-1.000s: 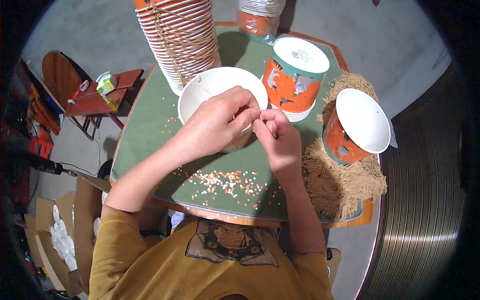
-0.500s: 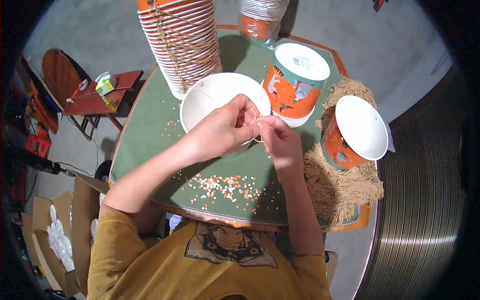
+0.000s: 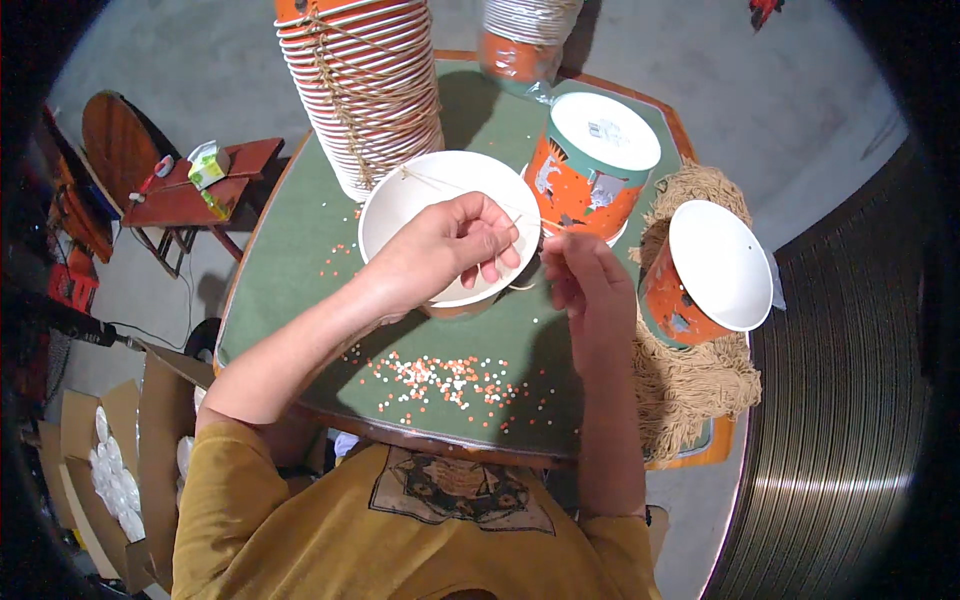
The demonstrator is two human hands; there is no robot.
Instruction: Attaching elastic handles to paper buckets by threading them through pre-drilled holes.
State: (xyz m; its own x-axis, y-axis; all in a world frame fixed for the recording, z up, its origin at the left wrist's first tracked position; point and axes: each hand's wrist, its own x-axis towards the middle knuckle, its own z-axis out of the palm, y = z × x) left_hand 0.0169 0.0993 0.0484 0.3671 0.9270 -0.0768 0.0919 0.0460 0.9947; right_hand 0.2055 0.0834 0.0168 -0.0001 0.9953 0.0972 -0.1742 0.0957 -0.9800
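In front of me stands a paper bucket (image 3: 392, 218) with a white inside, its mouth facing up. A thin tan cord (image 3: 432, 183) runs from near its far rim toward my hands. My left hand (image 3: 450, 245) is over the bucket's near side, thumb and fingers pinched on the cord. Just to its right, my right hand (image 3: 592, 280) pinches the cord too, and a short stretch of it shows between the two hands. A loose cord end hangs close to the bucket's near right rim.
A tall stack of corded buckets (image 3: 365, 100) rises behind left. Upside-down orange buckets (image 3: 585, 185) stand behind right. Another bucket (image 3: 715, 265) leans on a tan cord bundle (image 3: 690, 390). Small orange and white beads (image 3: 450, 380) lie scattered on the green cloth (image 3: 290, 270).
My hands have moved apart, the right one to the right and slightly down. The cord now stretches between them and out of the bucket.
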